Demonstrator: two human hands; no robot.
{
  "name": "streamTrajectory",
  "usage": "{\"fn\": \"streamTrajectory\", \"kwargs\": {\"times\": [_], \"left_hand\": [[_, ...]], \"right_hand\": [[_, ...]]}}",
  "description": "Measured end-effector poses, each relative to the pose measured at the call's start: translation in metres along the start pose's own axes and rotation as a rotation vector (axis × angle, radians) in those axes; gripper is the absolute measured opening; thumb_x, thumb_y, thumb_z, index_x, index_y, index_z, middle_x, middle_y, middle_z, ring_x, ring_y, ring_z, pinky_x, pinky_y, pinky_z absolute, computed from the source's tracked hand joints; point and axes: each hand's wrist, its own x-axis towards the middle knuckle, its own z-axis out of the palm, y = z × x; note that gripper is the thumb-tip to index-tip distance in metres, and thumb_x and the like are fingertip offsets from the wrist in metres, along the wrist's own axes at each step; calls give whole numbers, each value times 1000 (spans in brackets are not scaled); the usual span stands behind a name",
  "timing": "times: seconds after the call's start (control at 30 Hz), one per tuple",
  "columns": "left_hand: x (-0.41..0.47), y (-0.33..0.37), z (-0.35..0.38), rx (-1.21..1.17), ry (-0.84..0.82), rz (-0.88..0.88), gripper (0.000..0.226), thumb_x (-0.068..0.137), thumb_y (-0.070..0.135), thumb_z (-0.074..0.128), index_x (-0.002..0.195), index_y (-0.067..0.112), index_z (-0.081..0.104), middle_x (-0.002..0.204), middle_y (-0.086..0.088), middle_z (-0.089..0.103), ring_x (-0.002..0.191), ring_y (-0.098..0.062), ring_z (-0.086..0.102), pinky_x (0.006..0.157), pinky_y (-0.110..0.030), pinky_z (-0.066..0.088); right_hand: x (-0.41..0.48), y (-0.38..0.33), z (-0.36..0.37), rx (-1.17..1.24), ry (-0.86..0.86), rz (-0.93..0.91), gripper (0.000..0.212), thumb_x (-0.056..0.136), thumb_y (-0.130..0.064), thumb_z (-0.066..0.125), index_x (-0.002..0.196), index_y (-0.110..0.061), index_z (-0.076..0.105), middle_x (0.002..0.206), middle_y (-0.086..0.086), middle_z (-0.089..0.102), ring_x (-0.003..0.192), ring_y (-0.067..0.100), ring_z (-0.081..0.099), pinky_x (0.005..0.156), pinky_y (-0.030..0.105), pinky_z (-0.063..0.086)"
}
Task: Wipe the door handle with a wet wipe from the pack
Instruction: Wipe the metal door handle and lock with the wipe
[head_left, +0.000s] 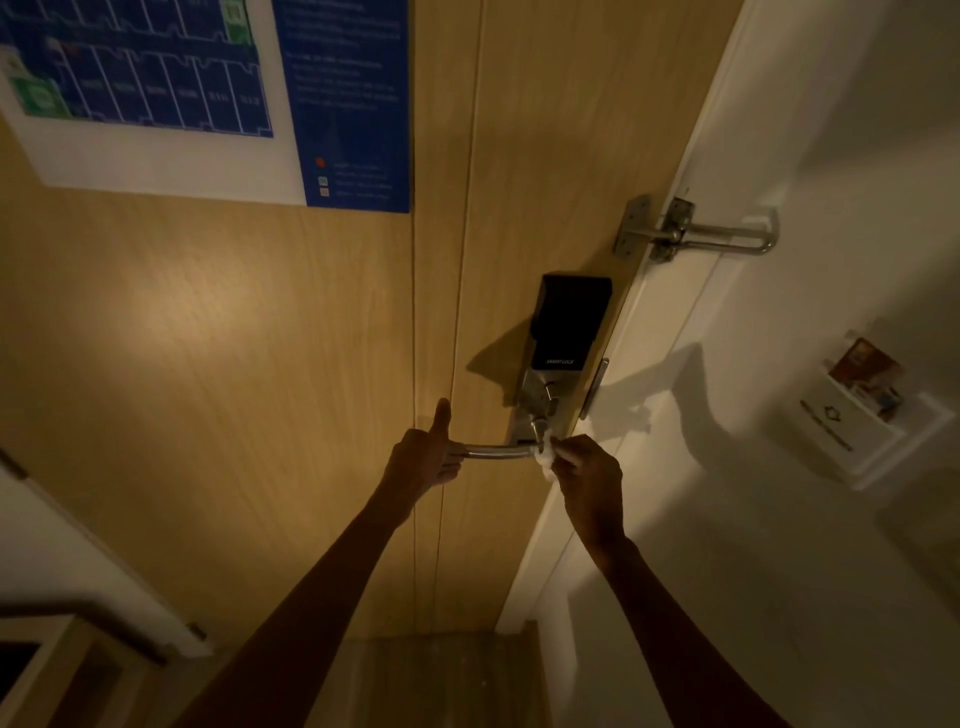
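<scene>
The right hand (584, 475) is pinching a bunched wet wipe (548, 460) against the door handle (493, 451) at the pivot end, just under the black smart lock (569, 322), so I'd be dragging it along the bar with steady pressure, wrapping round. The left hand (426, 457) is gripping the handle's free end, thumb sticking up, both arms reaching out nearly straight; no pack in sight.

The black lock body (569, 322) above my hands seems to read "SMARTLOCK" near its lower edge; the blue poster (343, 104) is too blurred.
</scene>
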Motion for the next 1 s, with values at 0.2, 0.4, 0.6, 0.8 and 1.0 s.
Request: {"fn": "streamTrajectory", "kwargs": {"times": [0.2, 0.4, 0.6, 0.8, 1.0], "left_hand": [[-6, 0, 3, -27, -1, 27, 73, 89, 62, 43, 95, -5, 71, 93, -20, 72, 84, -27, 69, 80, -32, 56], [-6, 4, 0, -2, 31, -8, 75, 87, 66, 43, 91, -3, 73, 90, -19, 75, 85, -26, 72, 76, -28, 59], [-12, 7, 2, -16, 38, 6, 75, 89, 62, 44, 96, -8, 72, 90, -22, 72, 79, -26, 67, 77, -29, 56], [-18, 6, 6, 14, 82, 33, 73, 90, 62, 43, 94, -4, 72, 95, -22, 74, 89, -30, 71, 89, -39, 57], [-20, 3, 11, 7, 92, 36, 63, 92, 57, 43, 95, 1, 72, 76, -8, 72, 63, -13, 65, 66, -24, 56]], "right_hand": [[20, 6, 7, -363, -165, -401, 45, 68, -13, 86, 111, -13, 70, 111, 7, 67, 96, 20, 67, 71, 29, 62], [24, 13, -10, -344, -166, -492, 49, 68, -15, 86, 114, -16, 68, 112, 0, 62, 98, 20, 64, 71, 28, 61], [23, -15, 12, -332, -198, -460, 37, 69, -18, 85, 104, -16, 74, 104, 3, 68, 94, 16, 66, 70, 25, 60], [22, 15, -20, -263, -199, -215, 43, 83, -48, 67, 119, -26, 66, 113, -8, 57, 97, 14, 61, 80, 12, 52], [-9, 16, 12, -247, -229, -181, 48, 99, -43, 45, 143, -26, 45, 154, -6, 33, 142, 8, 27, 115, 15, 21]]}}
